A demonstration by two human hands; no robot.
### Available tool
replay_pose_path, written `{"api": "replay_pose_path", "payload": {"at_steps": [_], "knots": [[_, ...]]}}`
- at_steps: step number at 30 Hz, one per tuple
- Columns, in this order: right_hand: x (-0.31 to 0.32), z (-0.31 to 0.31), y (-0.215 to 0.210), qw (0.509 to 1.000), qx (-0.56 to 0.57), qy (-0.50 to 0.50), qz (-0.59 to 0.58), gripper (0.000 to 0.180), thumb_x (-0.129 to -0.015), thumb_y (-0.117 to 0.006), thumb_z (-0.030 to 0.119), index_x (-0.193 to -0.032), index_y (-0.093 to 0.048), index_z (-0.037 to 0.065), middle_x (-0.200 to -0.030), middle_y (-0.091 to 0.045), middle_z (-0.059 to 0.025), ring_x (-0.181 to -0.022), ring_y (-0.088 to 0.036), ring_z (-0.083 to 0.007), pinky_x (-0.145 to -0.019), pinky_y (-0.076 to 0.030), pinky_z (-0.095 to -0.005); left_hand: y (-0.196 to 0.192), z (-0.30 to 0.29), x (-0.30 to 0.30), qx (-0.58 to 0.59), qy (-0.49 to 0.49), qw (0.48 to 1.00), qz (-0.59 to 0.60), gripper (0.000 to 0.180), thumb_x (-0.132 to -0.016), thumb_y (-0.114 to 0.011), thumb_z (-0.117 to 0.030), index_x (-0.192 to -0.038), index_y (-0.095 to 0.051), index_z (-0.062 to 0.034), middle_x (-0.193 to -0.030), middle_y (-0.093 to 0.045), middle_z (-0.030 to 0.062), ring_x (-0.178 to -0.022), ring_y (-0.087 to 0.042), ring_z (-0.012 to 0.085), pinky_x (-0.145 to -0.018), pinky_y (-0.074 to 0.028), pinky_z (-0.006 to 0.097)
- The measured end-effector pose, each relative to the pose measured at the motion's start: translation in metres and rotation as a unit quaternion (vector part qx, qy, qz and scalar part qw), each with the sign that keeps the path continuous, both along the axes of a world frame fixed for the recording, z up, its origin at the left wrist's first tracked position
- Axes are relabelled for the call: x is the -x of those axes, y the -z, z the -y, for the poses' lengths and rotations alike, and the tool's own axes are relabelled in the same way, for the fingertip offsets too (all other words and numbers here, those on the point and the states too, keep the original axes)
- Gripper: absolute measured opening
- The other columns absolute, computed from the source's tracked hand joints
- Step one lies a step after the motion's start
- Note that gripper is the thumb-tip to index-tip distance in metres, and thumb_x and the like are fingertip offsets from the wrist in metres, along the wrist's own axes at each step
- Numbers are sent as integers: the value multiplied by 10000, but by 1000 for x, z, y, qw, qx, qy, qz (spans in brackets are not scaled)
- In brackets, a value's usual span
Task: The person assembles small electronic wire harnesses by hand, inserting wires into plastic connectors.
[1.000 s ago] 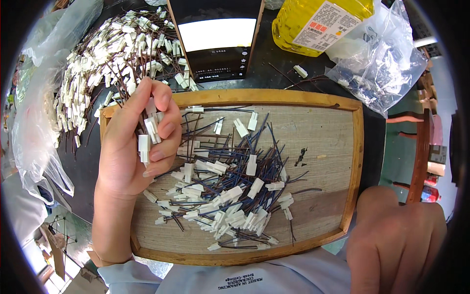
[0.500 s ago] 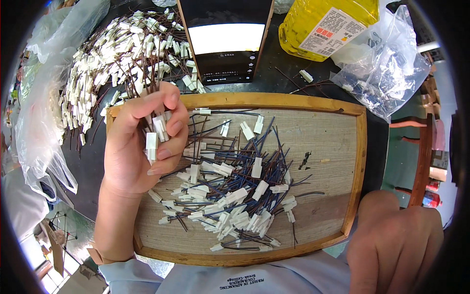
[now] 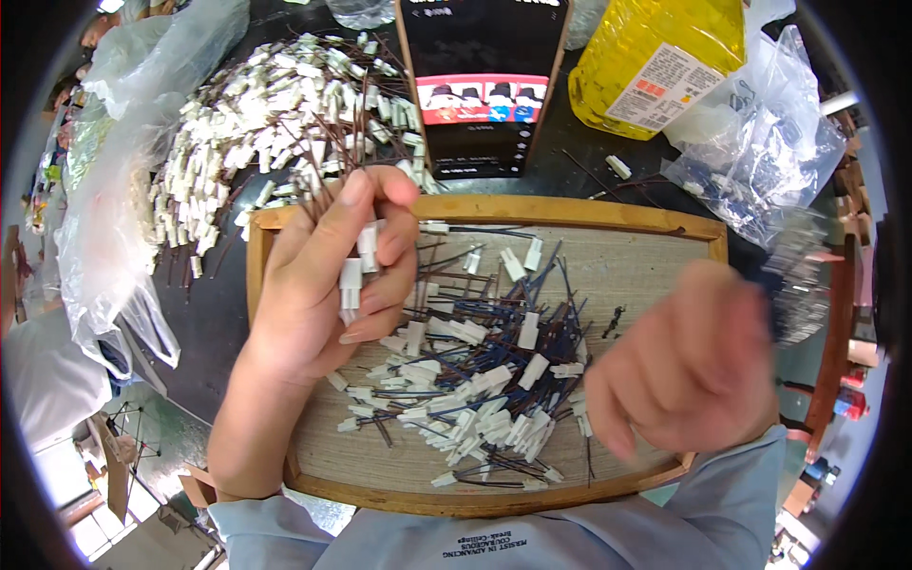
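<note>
My left hand point(image 3: 332, 261) is closed round several white wire connectors point(image 3: 351, 280), their brown wires sticking up past the fingertips. It is above the left side of a wood-framed tray point(image 3: 589, 211). Closed and blurred by motion, my right hand point(image 3: 689, 366) hovers over the tray's right side. From it sticks out a dark blue bundle with silvery ends point(image 3: 798, 275), too smeared to make out fully. On the tray lies a loose heap of white connectors with dark blue and brown wires point(image 3: 494, 380).
A large pile of white connectors with brown wires point(image 3: 228, 142) covers the far left. Behind the tray stands a phone-like screen point(image 3: 480, 57). A yellow liquid bottle point(image 3: 608, 76) and a clear plastic bag point(image 3: 760, 152) are at the far right. Another plastic bag point(image 3: 114, 228) hangs at left.
My right hand has risen from the lower right to over the tray, bringing the dark blue bundle into sight. My left hand still grips its connectors. The whole view has shifted slightly.
</note>
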State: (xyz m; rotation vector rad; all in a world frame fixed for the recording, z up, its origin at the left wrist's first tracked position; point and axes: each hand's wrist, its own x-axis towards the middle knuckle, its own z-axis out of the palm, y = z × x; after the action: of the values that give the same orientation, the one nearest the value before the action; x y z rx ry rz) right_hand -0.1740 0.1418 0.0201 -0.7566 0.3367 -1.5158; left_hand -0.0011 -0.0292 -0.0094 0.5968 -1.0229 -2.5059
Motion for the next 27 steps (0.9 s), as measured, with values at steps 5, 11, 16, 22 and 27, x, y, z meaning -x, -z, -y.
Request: {"api": "replay_pose_path", "payload": {"at_steps": [5,11,16,22,27], "knots": [[-17,6,9,933,-345,0,-105,182,-967,-470,288,-875,-418,140,-574,-296,39,-436,-256,-73,-431,-273,-243,2,2,-1,-134,-16,991,-2,269,-995,-342,-368,-935,-446,-127,-817,-492,48,-527,-413,96,-333,-284,165],[-13,10,23,934,-318,13,-164,246,-947,-515,313,-989,-491,71,-650,-425,48,-522,-382,-31,-462,-306,-195,-7,-9,2,-62,-5,998,29,263,-1000,-339,-342,-999,-454,-105,-772,-496,48,-459,-401,98,-330,-289,172],[-10,11,17,919,-303,30,-248,239,-932,-552,269,-1008,-522,44,-739,-479,33,-669,-446,-41,-588,-375,-206,-6,-9,0,-42,57,997,42,280,-991,-364,-355,-1083,-457,-107,-731,-427,28,-432,-334,64,-308,-241,164],[-8,16,35,879,-132,247,-386,114,-884,-597,107,-939,-562,12,-817,-560,6,-757,-498,-43,-654,-420,-220,-6,-14,5,-26,15,998,48,242,-997,-362,-301,-1063,-456,-88,-825,-458,51,-490,-355,75,-348,-267,173],[-4,15,23,882,-247,170,-363,126,-854,-632,75,-943,-576,4,-748,-583,17,-677,-511,-29,-585,-421,-187,-6,-15,4,-31,24,999,32,187,-995,-369,-256,-1024,-447,-89,-930,-467,74,-530,-378,77,-358,-274,170]]}}
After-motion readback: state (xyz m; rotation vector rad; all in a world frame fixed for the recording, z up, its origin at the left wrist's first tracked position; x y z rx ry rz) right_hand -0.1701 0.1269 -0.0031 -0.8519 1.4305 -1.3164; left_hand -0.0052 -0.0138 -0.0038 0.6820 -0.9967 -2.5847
